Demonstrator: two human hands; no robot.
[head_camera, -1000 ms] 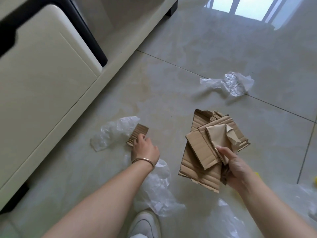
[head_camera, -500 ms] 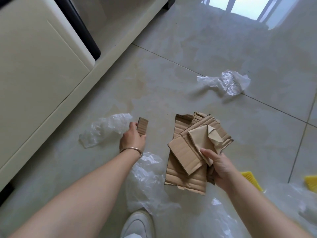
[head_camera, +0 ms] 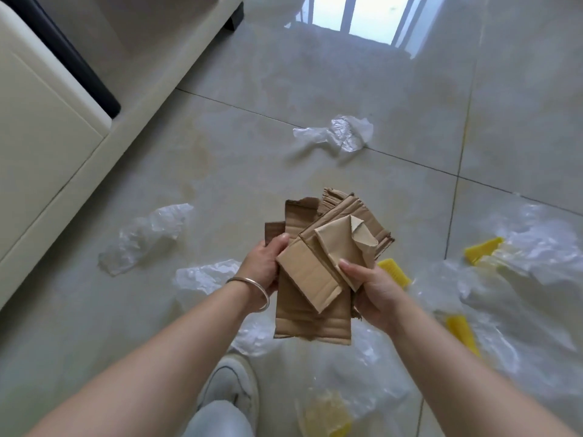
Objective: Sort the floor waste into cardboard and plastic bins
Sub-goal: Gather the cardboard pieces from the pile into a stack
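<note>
**A:** So, from the head camera, what are the hands doing?

**B:** Both are holding the cardboard stack (head_camera: 312, 279) in the air, above the floor (head_camera: 252, 89). The right hand (head_camera: 375, 294) is gripping its right edge, thumb pressing on the top sheets and the other fingers curling out of sight underneath. The left hand (head_camera: 265, 269) is gripping the left edge, and a small cardboard scrap (head_camera: 273, 231) is standing up just behind its thumb; I cannot tell whether it is tucked into the stack yet.

**A:** Which way is the stack lying?

**B:** Its long axis is running away from the person, with the torn ends pointing far and the lowest sheet hanging toward the shoe (head_camera: 230, 386). Neither hand is nearer; it is sitting between them.

**A:** And what is lying around?

**B:** Plastic only, as far as I can see: one clear bag (head_camera: 148, 238) at left near the cabinet (head_camera: 47, 152), a crumpled bag (head_camera: 339, 134) well ahead, and more plastic sheets (head_camera: 520, 263) with yellow pieces (head_camera: 482, 246) at right. No bin is showing, so I am judging the next move is carrying the cardboard off. Room is lying open ahead and between the bags; the cabinet is closing off the left.
</note>
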